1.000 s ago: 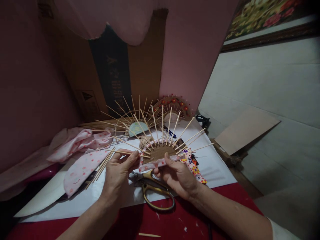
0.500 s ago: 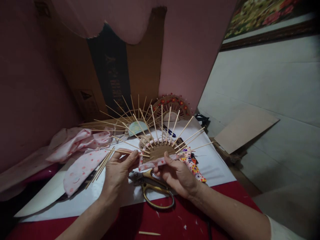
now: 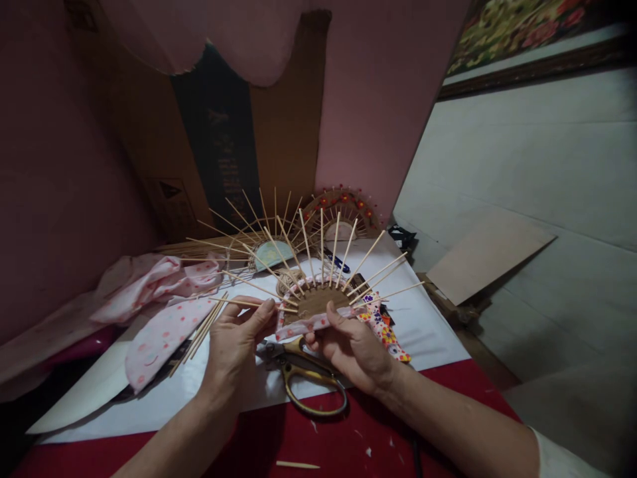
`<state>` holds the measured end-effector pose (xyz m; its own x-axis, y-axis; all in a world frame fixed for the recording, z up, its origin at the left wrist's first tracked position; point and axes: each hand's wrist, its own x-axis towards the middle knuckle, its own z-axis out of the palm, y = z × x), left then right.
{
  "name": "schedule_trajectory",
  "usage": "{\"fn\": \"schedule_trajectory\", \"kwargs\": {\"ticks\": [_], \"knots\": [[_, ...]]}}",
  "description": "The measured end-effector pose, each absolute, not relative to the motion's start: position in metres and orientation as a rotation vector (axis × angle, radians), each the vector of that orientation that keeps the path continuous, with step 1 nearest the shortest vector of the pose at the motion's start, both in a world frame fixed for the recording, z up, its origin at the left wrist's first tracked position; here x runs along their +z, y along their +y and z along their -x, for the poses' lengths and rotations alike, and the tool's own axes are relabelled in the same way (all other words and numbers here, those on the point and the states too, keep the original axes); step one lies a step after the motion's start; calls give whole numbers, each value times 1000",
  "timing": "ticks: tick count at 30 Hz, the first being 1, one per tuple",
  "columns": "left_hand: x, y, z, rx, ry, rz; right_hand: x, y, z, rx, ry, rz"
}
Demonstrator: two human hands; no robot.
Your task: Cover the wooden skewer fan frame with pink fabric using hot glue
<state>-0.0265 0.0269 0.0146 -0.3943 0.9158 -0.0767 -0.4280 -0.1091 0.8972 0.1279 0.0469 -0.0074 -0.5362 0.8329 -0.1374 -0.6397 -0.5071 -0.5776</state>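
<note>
Looming across the upper left of the frame, a big cardboard box [image 3: 288,146] stands behind everything. Next size down is the red-covered desk [image 3: 249,451] along the bottom, with a white sheet [image 3: 438,332] over much of it. Then the main piece: a half-round cardboard base [image 3: 322,302] at the center of the frame, thin sticks [image 3: 322,245] fanning toward the top. It's held up right between the 2 hands, long axis running left to right, right end tipped up a touch. Neither hand is nearer, since both touch it. The left hand [image 3: 236,338] has its fingers pinched on the left end; can't tell if they've caught the lowest stick too. The right hand [image 3: 355,348] grips the near edge toward the right, thumb on top, fingers under the dotted fabric strip [image 3: 306,324]. Scissors [image 3: 293,358] lie just below, and 1 loose short stick [image 3: 298,465] sits at bottom center.
</note>
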Motion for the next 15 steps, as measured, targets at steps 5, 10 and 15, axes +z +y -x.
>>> {"fn": "schedule_trajectory", "kwargs": {"ticks": [5,10,15], "knots": [[17,25,25,1694,1132,-620,-7,47,-128,2107,-596,502],[15,26,25,1710,1123,-592,-7,46,-127,2115,-605,511],[16,25,23,1718,1025,-574,-10,47,-128,2149,-581,481]]}}
